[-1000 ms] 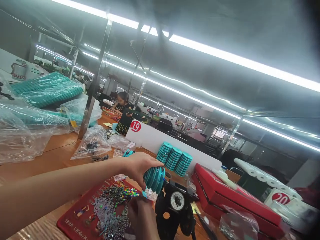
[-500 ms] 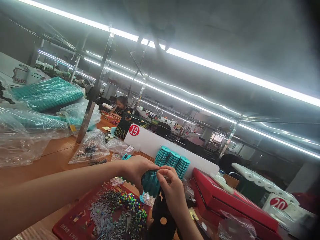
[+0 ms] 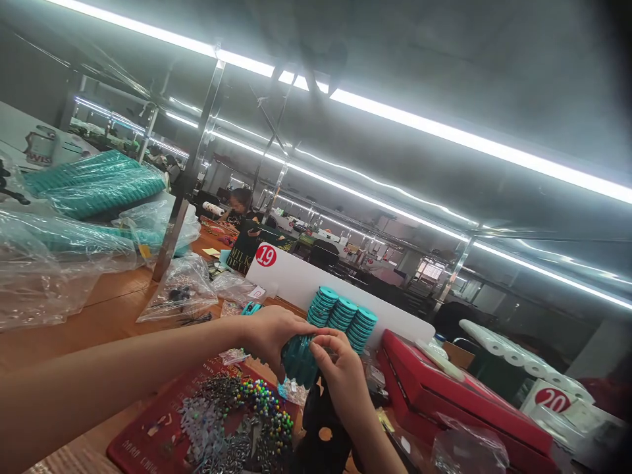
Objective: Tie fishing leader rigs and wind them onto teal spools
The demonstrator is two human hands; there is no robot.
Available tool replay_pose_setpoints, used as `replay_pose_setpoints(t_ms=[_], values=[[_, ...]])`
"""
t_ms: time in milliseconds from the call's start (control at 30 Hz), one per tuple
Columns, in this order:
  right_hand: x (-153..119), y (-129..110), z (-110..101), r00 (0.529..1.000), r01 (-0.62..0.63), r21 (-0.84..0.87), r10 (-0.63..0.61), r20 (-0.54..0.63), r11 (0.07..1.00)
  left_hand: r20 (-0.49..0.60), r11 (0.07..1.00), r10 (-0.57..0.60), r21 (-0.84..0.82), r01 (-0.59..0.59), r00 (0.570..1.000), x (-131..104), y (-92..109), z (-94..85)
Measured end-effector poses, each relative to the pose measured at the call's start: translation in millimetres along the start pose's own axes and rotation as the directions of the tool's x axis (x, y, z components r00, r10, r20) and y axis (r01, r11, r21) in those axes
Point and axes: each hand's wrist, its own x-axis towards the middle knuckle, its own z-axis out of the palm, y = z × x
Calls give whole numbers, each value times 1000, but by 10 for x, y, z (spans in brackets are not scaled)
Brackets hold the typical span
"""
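My left hand (image 3: pixel 276 330) is closed around a teal ribbed bundle (image 3: pixel 300 362), which looks like spools pressed side by side. My right hand (image 3: pixel 340 365) has its thumb and forefinger pinched at the bundle's upper right edge. Whatever thin thing lies between those fingertips is too small to make out. Just behind the hands, three stacks of teal spools (image 3: pixel 342 315) stand against a white divider (image 3: pixel 395 306). Below the hands is a black piece with a round hole (image 3: pixel 316 421).
A red board (image 3: pixel 143 428) at the front carries piles of coloured beads (image 3: pixel 266 401) and small metal parts. On the right lies a red box (image 3: pixel 459 401). Plastic-wrapped teal spools (image 3: pixel 99 184) and clear bags (image 3: pixel 178 289) fill the left side, beside a metal post (image 3: pixel 190 178). Another person sits farther back.
Both hands keep the same hold on the teal bundle, which has turned slightly. The whole view has shifted a few pixels.
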Motion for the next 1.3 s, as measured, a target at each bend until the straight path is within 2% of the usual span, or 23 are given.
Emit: replay_pose_setpoints(t_ms=[267,567,1033,1300], values=[[6,-8,-63,999,-30,25,29,35,999,-27,999,-40,25,41,999,-14,-76,83],[56,-70,-127,992,-76,47,71,104,996,-34,999,-12,-34,11,999,-20,-53,66],[63,-22,-115,995,-56,55,51,83,997,-36,999,-17,-31,16,999,-7,-51,77],[54,-53,-109,996,-29,-7,30,88,1000,-33,1000,-10,-17,9,999,-8,-66,88]])
